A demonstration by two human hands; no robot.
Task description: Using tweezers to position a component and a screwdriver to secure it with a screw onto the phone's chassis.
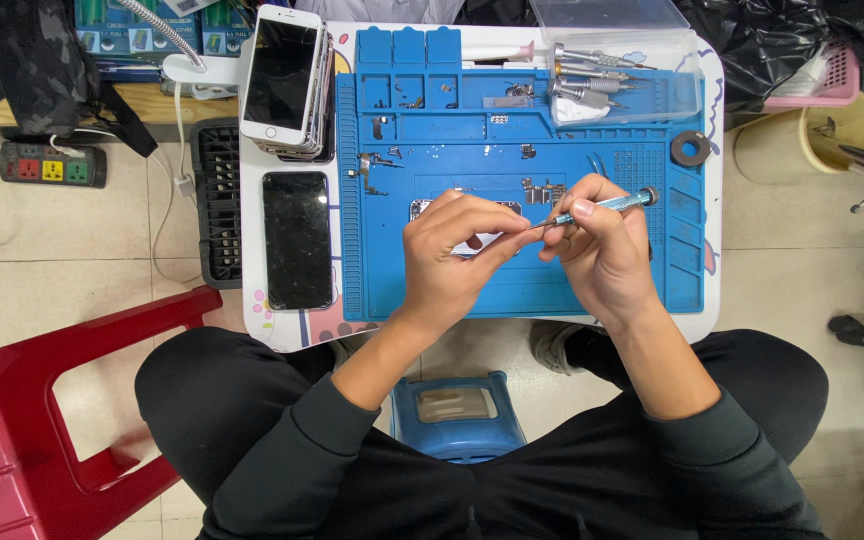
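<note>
Blue mat (472,290) lies under the phone (472,240), steadied by the closed left hand (452,260). The screwdriver (602,205) is pinched in the right hand (602,250); it is best kept upright and pressed lightly.

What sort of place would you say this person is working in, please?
Most likely a small phone repair stall. A blue repair mat covers the little table, the right hand holds a precision screwdriver, and a stack of phones stands beside a black phone.
</note>
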